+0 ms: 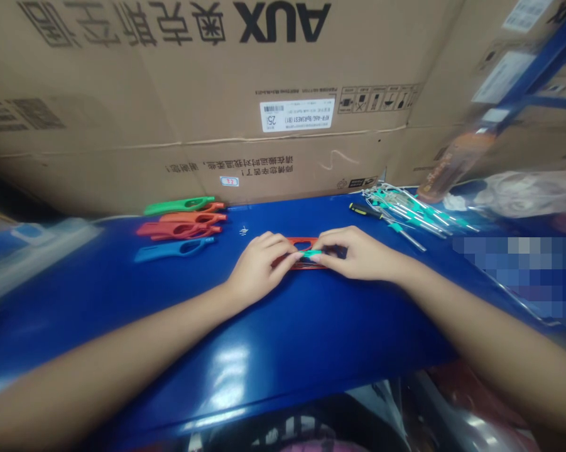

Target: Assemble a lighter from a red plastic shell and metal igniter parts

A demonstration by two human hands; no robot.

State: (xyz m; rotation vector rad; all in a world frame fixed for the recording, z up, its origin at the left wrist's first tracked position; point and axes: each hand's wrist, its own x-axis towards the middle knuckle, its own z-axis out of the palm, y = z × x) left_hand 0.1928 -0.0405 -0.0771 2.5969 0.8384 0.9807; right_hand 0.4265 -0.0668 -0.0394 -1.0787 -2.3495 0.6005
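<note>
Beyond the fingers, the whole width is backed by a printed box (207,69), its lettering seen upside down. Far to the left of the fingers, a clear, blurred bag (47,254) is laid on the blue table (245,314). Nearer, but well apart from the left fingers, a green shell (179,205) is seen farthest back, with orange and red shells (179,231) heaped just in front of it and a blue shell (174,249) lying closest to the arm. A small white mark (244,231) is shown on the table just behind the left hand (262,267).

The left fingers are held narrow, thumb and forefinger pinched at the left end of a green piece (310,253). The piece is held directly over an orange shell (298,241), which lies on the table between the two hands; whether it is touched by the piece cannot be told. The right end of the piece is gripped by the right hand (358,254), its thumb and forefinger likewise brought close together.

Behind the right fingers and to their right, a screwdriver (365,210) is placed beside a pile of metal rods (412,210) fitted with green parts. Farther right, an orange bottle (457,163) is seen, then a white bag (532,191).
</note>
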